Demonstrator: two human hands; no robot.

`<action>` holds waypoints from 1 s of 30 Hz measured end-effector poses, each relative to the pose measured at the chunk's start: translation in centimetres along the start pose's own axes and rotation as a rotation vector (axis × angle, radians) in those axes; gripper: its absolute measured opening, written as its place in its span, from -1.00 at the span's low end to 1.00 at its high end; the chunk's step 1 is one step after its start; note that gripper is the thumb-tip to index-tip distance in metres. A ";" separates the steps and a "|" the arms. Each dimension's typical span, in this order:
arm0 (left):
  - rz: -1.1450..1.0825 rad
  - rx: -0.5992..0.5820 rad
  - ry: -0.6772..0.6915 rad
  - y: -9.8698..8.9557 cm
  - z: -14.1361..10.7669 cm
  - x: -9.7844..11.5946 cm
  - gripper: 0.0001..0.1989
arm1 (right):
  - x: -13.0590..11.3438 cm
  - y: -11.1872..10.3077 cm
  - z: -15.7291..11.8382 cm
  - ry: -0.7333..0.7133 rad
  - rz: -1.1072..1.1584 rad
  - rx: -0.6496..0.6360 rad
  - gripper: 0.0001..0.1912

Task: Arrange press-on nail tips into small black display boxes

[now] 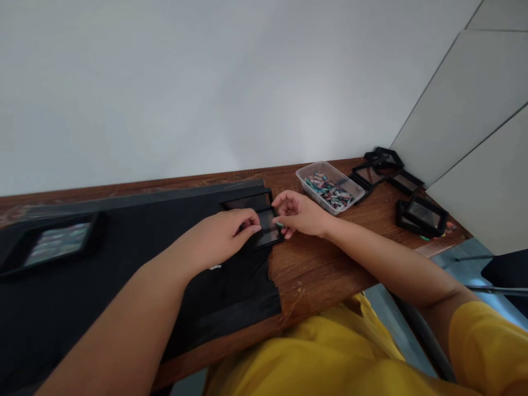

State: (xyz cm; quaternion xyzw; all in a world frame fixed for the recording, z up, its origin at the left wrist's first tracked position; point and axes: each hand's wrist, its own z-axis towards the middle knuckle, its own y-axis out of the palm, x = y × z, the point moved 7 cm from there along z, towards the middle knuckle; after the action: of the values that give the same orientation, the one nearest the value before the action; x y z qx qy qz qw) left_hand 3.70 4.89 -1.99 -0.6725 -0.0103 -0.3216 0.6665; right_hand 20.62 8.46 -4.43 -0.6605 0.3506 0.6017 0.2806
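An open black case with its lid raised at the back lies on the black mat. My left hand is over the case's left side, thumb and fingers pinched together; whatever is between them is hidden. At the case's right edge, my right hand holds a small green piece between thumb and finger, the other fingers curled. Behind my right forearm, a clear plastic tub holds several small colourful pieces.
Several black cases lie in a loose group at the right end of the wooden table. Another black case with colourful contents lies on the mat at the far left. A wall stands behind the table.
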 end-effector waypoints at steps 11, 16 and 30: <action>-0.016 0.027 -0.010 0.3 -0.3 0.7 -0.67 | 0.3 0.2 0.2 0.048 -0.020 0.034 -0.61; -0.011 0.008 0.049 0.5 -0.3 0.8 -0.53 | 0.1 0.4 -0.3 0.130 -0.070 0.084 -0.69; -0.029 -0.032 -0.080 -0.5 -0.1 -0.1 -0.68 | 0.1 0.7 -0.6 0.164 -0.099 0.065 -0.76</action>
State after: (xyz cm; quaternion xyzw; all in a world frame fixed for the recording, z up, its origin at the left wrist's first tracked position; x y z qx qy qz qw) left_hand 3.31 4.88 -1.64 -0.6951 -0.0418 -0.3043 0.6500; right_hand 20.46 7.57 -4.40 -0.7147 0.3588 0.5192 0.3016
